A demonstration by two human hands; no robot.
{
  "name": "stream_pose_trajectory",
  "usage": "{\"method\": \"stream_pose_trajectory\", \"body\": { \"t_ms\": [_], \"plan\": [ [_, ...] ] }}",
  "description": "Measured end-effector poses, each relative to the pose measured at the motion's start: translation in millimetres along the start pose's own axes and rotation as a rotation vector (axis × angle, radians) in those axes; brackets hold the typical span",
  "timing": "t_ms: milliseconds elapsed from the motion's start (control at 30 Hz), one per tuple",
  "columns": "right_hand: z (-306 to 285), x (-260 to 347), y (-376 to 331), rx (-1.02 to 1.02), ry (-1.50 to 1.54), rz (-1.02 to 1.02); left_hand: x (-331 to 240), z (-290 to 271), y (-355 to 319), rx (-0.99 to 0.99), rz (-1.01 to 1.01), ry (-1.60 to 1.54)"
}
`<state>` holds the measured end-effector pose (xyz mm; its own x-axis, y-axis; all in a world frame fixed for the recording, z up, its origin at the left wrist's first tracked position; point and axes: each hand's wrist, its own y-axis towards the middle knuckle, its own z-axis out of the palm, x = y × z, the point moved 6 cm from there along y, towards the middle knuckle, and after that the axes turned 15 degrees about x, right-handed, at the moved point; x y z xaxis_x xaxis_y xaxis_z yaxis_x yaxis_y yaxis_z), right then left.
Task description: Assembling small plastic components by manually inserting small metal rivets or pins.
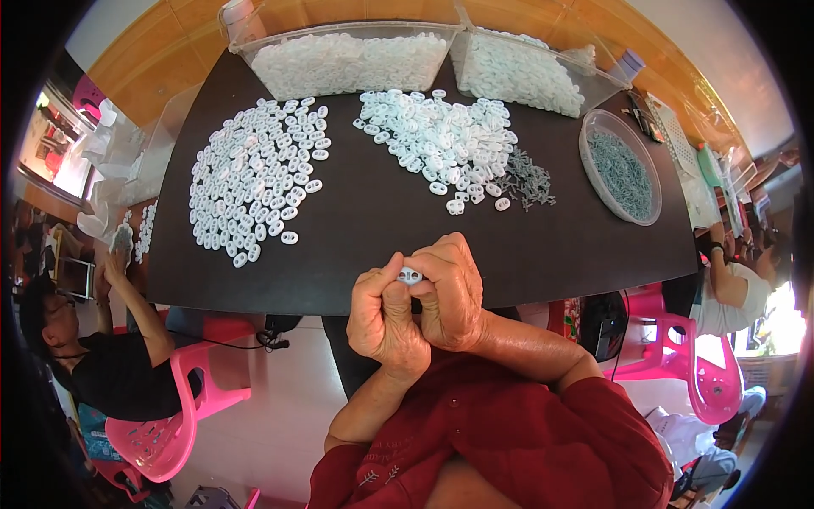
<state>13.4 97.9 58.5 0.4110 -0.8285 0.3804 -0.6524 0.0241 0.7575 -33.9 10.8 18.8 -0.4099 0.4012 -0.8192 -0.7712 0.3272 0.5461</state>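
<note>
Pinching a small white oval piece (410,276) from both sides, the person has the two hands drawn together over the near edge of the dark tabletop (543,259). From where I stand, the left hand (383,318) has thumb and forefinger closed on one end, and the right hand (454,293) grips the other, the remaining fingers curled in. The piece's two openings show between them; whether a grey bit sits inside, I can't tell.

Beyond the hands lies a heap of white pieces (445,140), with little grey bits (527,182) spilling against its right side and more in a round tub (588,159) farther right. A broad spread of white pieces (246,182) covers the left.

I'd judge this the pressing or fitting step, the two hands squeezing one piece. The move calls for firm, even thumb pressure, keeping the piece level so it doesn't slip, and a look at the seating before letting go.
</note>
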Motion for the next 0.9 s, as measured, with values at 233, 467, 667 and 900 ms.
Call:
{"method": "stream_pose_trajectory", "body": {
  "t_ms": [233, 467, 667, 900],
  "plan": [
    [3.9, -3.3, 2.5, 0.045, 0.004, 0.006, 4.4, -1.8, -0.8, -0.027, -0.170, -0.166],
    [-6.6, 1.4, 7.0, 0.093, 0.104, 0.056, -3.1, -1.8, 1.3, 0.023, -0.171, -0.394],
    [-7.6, 4.4, 8.7, 0.068, 0.150, 0.054, -6.4, -3.5, -0.5, 0.030, -0.120, -0.321],
    [-1.0, 0.3, 2.8, 0.050, 0.170, 0.065, -4.9, -4.7, -0.1, 0.030, -0.098, -0.260]
  ]
}}
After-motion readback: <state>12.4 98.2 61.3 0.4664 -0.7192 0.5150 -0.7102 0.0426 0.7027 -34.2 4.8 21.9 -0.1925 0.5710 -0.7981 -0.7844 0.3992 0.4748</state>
